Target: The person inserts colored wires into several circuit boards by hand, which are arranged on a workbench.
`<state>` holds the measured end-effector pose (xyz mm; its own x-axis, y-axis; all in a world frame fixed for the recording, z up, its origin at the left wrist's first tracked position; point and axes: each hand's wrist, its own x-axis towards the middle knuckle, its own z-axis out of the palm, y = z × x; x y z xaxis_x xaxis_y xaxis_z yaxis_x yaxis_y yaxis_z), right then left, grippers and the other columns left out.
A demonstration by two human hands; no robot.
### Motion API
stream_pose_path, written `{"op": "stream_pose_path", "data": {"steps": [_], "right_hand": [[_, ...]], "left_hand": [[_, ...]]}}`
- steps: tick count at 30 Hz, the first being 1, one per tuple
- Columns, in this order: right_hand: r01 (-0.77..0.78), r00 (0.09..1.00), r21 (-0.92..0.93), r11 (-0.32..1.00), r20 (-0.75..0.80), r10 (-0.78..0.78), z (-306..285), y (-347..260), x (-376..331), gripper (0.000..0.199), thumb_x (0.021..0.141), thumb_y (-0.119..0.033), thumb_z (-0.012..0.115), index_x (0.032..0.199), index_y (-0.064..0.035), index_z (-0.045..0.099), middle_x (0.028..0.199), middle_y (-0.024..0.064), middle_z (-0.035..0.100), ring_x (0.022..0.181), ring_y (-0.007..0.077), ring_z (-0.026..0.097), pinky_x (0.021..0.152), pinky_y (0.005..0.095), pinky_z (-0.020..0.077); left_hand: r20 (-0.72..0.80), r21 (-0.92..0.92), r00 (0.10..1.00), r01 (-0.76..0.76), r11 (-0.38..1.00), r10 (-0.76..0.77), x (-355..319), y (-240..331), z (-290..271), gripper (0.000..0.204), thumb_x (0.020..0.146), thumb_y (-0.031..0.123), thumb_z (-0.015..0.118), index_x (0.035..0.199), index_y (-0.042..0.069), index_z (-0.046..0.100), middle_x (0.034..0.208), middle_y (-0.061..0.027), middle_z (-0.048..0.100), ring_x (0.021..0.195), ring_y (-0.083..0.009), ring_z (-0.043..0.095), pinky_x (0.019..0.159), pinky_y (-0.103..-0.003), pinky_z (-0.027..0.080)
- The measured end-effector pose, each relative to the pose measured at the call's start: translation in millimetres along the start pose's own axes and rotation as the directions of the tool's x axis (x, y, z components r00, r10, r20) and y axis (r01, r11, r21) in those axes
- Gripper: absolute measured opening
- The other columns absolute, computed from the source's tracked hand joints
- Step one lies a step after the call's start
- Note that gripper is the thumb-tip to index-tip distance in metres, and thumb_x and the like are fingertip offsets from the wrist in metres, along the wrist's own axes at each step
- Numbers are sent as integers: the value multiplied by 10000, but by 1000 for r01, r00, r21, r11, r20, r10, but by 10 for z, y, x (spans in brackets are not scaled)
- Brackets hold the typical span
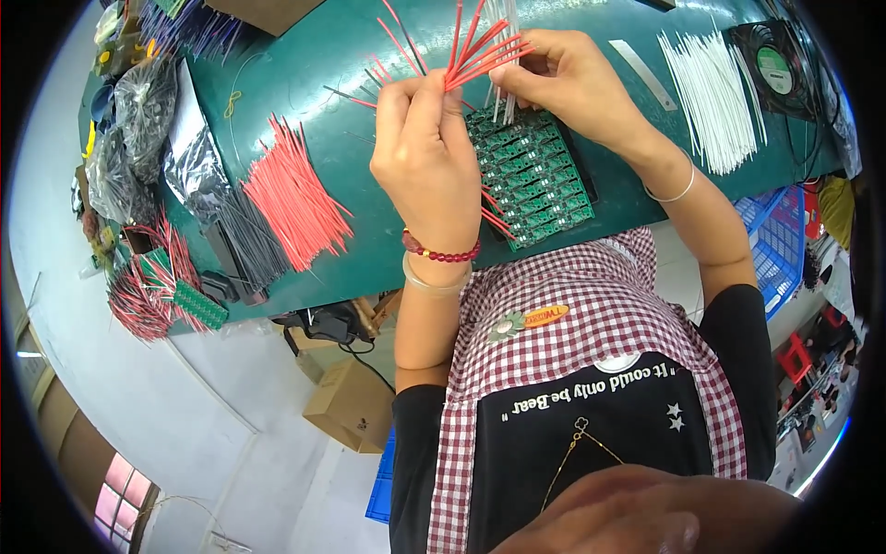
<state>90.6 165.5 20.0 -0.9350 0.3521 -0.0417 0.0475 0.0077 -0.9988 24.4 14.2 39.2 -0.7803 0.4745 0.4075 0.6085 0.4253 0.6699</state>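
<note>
A fan of red wires (pixel 475 57) is pinched upright between the fingertips of the left hand (pixel 423 148). A few white wires (pixel 503 109) are gripped by the right hand (pixel 577 88), whose fingertips are set just beside the red ends. Below the hands, a panel of green circuit boards (pixel 540 189) is laid on the green table (pixel 609 20). To the left, a red wire pile (pixel 295 198) is flanked by black wires (pixel 251 242); to the right, a white wire pile (pixel 711 103) is placed between a metal strip (pixel 643 74) and a black fan (pixel 771 66). A checked apron (pixel 572 305) is worn.
</note>
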Motion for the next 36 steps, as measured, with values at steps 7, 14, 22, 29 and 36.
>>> {"op": "stream_pose_path", "data": {"steps": [7, 14, 22, 29, 36], "right_hand": [[21, 1000, -54, 998, 0, -21, -8, 37, -124, 189, 911, -147, 644, 884, 39, 659, 655, -20, 554, 609, 41, 484, 542, 235, 413], [30, 999, -88, 996, -32, -33, 20, 36, -139, 191, 906, -148, 643, 886, 41, 660, 652, -8, 562, 604, 46, 485, 543, 245, 418], [62, 997, -165, 984, -44, -70, -1, 109, -59, 250, 891, -166, 656, 779, 51, 600, 575, 25, 483, 560, 68, 423, 507, 281, 377], [23, 999, -156, 987, 39, -17, 39, -33, -9, 216, 879, -146, 658, 803, 50, 612, 590, 40, 518, 557, 81, 444, 519, 288, 398], [-9, 1000, -233, 972, -22, 4, 17, -74, -104, 167, 856, -123, 662, 898, 39, 654, 618, 79, 586, 562, 108, 543, 538, 293, 444]], "left_hand": [[-1, -3, 1000, -27, 1000, 27, -107, 68, -32, 139, 850, 17, 671, 984, -19, 675, 882, -99, 618, 679, -236, 629, 582, -333, 501], [-1, -18, 1000, -28, 999, 28, -113, 60, -19, 139, 852, 22, 672, 984, -22, 677, 879, -101, 616, 681, -236, 632, 584, -334, 504], [19, 15, 1000, -20, 1000, 20, -64, 35, 3, 146, 850, 18, 670, 992, -15, 679, 873, -99, 611, 675, -236, 631, 576, -337, 502], [43, 42, 999, -21, 999, 19, -28, -3, 13, 150, 842, 13, 671, 989, -16, 678, 875, -98, 603, 688, -236, 615, 603, -340, 494], [-115, -248, 990, 57, 967, -88, -21, 84, -72, 167, 849, 1, 690, 1011, -35, 682, 891, -93, 618, 687, -156, 589, 591, -274, 474]]}}
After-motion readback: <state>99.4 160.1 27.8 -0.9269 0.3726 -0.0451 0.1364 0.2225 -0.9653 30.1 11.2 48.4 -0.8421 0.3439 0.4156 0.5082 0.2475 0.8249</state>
